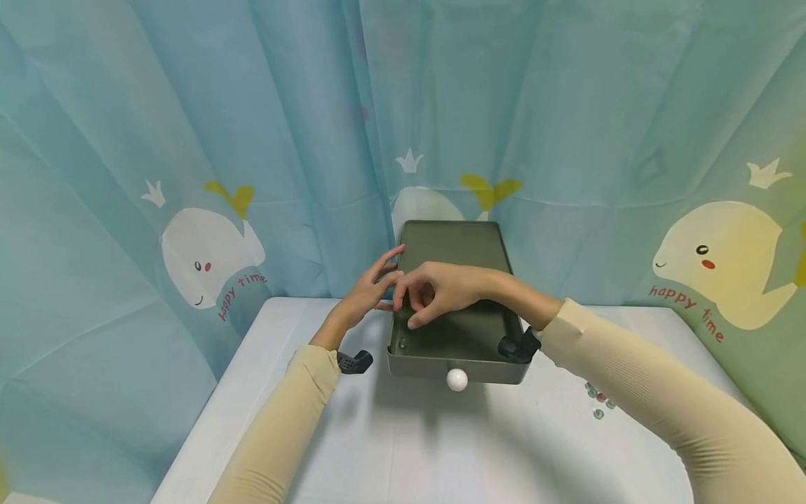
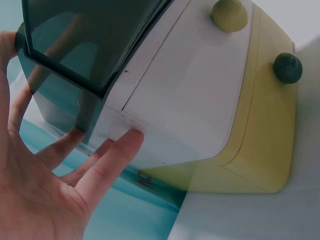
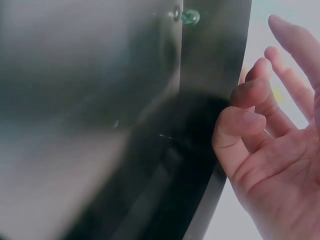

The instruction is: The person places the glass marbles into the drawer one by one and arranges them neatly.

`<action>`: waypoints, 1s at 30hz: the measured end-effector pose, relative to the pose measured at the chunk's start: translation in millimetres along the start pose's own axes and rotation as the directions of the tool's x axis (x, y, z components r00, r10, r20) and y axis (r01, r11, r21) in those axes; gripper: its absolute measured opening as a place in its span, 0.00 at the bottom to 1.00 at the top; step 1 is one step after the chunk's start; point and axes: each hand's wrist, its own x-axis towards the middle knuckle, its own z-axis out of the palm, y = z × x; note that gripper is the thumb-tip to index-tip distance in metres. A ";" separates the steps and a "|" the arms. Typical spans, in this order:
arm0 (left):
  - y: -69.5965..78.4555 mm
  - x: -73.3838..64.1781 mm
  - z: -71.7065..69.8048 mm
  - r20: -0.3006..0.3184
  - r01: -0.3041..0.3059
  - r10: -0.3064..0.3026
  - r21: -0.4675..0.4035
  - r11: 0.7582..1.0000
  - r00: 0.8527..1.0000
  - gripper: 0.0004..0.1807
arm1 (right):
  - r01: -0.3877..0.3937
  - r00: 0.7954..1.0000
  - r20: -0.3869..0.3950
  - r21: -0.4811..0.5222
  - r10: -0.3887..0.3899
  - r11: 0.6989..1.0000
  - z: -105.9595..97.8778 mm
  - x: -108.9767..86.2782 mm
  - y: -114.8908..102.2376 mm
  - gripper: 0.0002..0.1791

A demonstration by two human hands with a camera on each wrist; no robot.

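The top of a stack of small drawers shows as a dark grey-green tray-like drawer [image 1: 462, 336] with a white knob [image 1: 457, 380] on its front. A small glass marble [image 1: 403, 343] lies in its front left corner; in the right wrist view the marble [image 3: 191, 17] looks green, beside the drawer wall. My left hand [image 1: 364, 295] is spread along the left side, fingertips [image 2: 134, 136] against the white drawer's side. Over the tray's left part hangs my right hand [image 1: 450, 288], fingers loosely curled at the left rim, nothing visible between thumb and fingers.
Several marbles [image 1: 601, 397] lie on the white table [image 1: 441, 448] to the right. Lower in the stack are a white drawer with a yellow knob [image 2: 230, 15] and a yellow one with a dark green knob [image 2: 287, 68]. A blue curtain [image 1: 302, 140] hangs behind.
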 end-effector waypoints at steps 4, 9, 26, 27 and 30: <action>0.6 0.3 0.4 -0.001 -0.001 0.001 -0.001 1.000 1.000 0.34 | -0.003 1.000 -0.018 0.014 0.003 1.000 -1.5 -2.9 -2.8 0.17; 1.3 -0.5 0.2 0.003 -0.001 0.001 -0.002 1.000 1.000 0.36 | -0.012 1.000 -0.027 0.032 0.013 0.999 -3.8 -5.2 -7.0 0.18; -0.2 -0.6 1.6 -0.007 0.024 -0.023 0.012 1.000 1.000 0.33 | -0.051 0.995 -0.083 -0.016 0.049 0.999 -7.1 -24.3 -19.7 0.25; -0.2 -1.2 1.2 -0.007 0.024 -0.024 0.011 1.000 1.000 0.33 | -0.052 0.995 -0.090 -0.029 0.050 0.998 -7.3 -26.6 -21.3 0.26; -0.2 -0.5 3.0 -0.010 0.028 -0.028 0.006 1.000 1.000 0.33 | -0.063 0.991 -0.124 -0.061 0.055 0.996 -9.1 -36.7 -24.5 0.26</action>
